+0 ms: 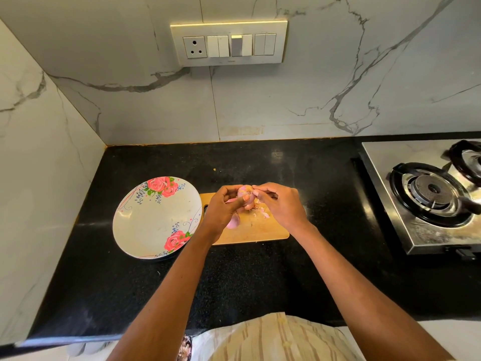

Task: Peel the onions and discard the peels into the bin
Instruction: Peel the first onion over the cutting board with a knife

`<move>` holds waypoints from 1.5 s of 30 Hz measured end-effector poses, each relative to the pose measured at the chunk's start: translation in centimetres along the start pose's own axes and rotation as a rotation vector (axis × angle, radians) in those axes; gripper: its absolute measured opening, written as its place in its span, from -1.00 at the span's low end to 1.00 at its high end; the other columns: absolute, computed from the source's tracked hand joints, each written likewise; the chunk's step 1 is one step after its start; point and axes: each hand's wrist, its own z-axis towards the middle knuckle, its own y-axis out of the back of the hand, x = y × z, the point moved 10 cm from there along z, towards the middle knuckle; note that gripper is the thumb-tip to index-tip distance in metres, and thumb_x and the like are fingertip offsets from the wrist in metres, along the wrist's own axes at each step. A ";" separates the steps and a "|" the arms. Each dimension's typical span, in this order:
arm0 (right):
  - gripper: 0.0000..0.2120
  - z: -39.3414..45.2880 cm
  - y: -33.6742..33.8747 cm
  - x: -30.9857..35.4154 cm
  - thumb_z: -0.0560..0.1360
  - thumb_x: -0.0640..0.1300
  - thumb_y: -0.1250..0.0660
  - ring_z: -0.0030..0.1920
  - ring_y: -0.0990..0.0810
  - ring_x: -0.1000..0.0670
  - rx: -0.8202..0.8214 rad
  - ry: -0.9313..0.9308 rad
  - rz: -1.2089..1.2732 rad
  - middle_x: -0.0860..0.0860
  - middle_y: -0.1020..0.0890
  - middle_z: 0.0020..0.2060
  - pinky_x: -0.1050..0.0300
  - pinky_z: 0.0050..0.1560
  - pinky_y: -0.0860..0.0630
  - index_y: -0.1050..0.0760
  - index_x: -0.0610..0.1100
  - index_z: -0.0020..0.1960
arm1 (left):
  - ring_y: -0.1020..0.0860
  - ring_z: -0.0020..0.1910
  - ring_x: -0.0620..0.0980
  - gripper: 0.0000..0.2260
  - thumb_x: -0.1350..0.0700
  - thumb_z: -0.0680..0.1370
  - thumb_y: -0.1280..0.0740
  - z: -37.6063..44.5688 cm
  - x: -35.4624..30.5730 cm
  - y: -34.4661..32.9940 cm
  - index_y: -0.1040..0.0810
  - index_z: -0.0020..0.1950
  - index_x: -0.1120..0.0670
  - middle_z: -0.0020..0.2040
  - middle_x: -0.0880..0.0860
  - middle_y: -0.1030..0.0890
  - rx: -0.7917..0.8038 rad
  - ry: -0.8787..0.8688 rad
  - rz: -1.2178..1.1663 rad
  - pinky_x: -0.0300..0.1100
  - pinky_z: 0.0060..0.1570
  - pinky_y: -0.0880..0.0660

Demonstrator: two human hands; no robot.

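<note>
left hand fingers curled round onion | right hand fingers pinching its peel at top | onion held above wooden cutting board | peel scraps on board | floral plate left on desk

A single wide-angle camera, worn on the person's head, is looking forward and steeply down over a black countertop from close range. It is facing a marble-patterned back wall carrying a switch panel, with straight lines bowing toward the frame's edges. Both forearms are reaching in from the bottom edge, and a gas stove is running off the right side.
</note>
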 end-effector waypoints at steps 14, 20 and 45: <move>-0.82 -0.2 0.0 0.2 0.58 -0.09 -0.43 0.01 -0.57 0.40 0.031 0.014 -0.018 0.21 -0.67 -0.02 0.51 -0.02 -0.47 -0.67 -0.03 0.18 | -0.58 0.15 -0.13 -0.64 0.00 0.58 -0.42 -0.1 0.2 -0.2 -0.48 0.35 0.00 0.24 -0.05 -0.59 0.010 0.010 -0.008 -0.40 -0.08 -0.50; -0.86 -0.1 0.2 0.2 0.56 -0.11 -0.46 -0.05 -0.58 0.37 0.020 0.026 -0.054 0.12 -0.70 -0.05 0.50 -0.06 -0.46 -0.70 -0.07 0.10 | -0.55 0.21 -0.08 -0.66 0.01 0.59 -0.42 0.2 -0.2 -0.2 -0.49 0.35 -0.02 0.27 -0.05 -0.57 0.047 -0.020 0.059 -0.38 0.02 -0.46; -0.90 -0.2 0.7 0.2 0.58 -0.16 -0.43 -0.07 -0.59 0.36 -0.014 0.023 -0.072 0.20 -0.65 -0.11 0.51 -0.08 -0.46 -0.68 -0.07 0.07 | -0.62 0.12 -0.09 -0.73 0.11 0.61 -0.39 -0.4 -0.6 -0.9 -0.49 0.30 0.00 0.20 -0.03 -0.59 0.068 -0.014 -0.082 -0.37 -0.12 -0.57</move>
